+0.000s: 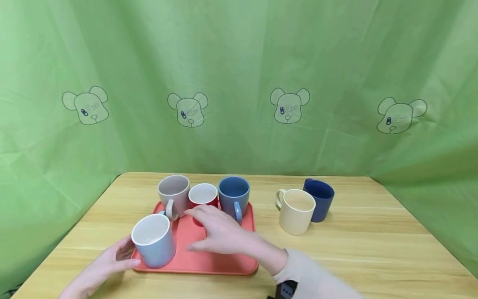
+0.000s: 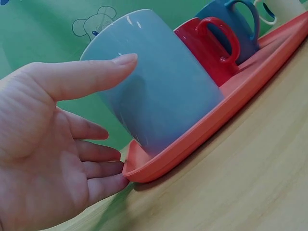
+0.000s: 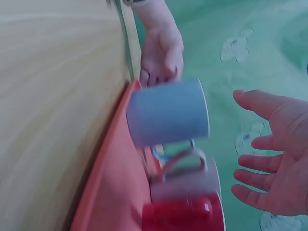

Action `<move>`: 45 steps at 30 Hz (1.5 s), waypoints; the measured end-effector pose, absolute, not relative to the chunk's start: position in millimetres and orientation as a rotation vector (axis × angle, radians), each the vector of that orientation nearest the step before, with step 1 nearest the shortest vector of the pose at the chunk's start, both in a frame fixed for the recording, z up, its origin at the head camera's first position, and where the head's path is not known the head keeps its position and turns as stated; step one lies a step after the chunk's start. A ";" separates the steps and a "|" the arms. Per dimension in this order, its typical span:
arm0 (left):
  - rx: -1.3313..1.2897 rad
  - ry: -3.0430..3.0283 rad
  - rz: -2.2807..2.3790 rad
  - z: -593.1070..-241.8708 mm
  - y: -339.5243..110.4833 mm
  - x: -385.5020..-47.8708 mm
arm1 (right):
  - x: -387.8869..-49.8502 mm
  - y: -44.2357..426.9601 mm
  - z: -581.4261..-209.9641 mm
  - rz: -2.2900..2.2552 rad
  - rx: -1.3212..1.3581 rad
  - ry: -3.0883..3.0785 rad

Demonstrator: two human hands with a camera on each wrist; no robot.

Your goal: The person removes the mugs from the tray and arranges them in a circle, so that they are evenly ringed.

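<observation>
A light blue mug (image 1: 156,248) with a white inside stands upright on the front left of a red tray (image 1: 209,265). Beside it is my left hand (image 1: 106,265), its fingers loosely extended near the tray's corner; in the left wrist view the thumb (image 2: 98,76) overlaps the mug, and I cannot tell if it touches. Over the tray hovers my right hand (image 1: 222,232), fingers spread and holding nothing, partly covering a red mug (image 1: 203,203) with a white inside. A grey mug (image 1: 175,195) and a blue mug (image 1: 234,199) stand on either side of the red one.
Right of the tray, a cream mug (image 1: 296,214) stands on the wooden table (image 1: 366,249), with a dark blue mug (image 1: 322,203) close behind it. A green curtain (image 1: 239,62) with printed bear heads hangs behind the table and at its sides.
</observation>
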State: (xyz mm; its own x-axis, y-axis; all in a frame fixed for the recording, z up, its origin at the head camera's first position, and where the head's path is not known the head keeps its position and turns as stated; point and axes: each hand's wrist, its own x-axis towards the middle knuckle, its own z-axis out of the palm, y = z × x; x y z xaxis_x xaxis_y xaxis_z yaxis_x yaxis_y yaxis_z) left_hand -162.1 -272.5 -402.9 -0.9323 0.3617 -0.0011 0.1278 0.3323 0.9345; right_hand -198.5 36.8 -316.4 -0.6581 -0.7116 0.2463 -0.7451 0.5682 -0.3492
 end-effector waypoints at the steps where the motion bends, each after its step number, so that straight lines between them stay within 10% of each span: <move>1: 0.444 2.379 1.654 -403.1 -272.5 -162.4 | -198.5 29.8 -316.8 0.664 1.280 -2.708; 45: 0.615 2.229 1.701 -411.7 -282.4 -167.6 | -204.3 -79.5 -345.2 0.593 0.815 -2.931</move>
State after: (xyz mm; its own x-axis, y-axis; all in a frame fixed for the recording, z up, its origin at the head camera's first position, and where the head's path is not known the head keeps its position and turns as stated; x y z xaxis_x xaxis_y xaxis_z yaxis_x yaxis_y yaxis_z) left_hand -167.6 -282.4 -411.7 -0.8733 0.4854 0.0414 0.1681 0.2206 0.9608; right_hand -204.3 -79.5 -345.2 -0.8608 -0.4892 0.1403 -0.5053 0.7886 -0.3504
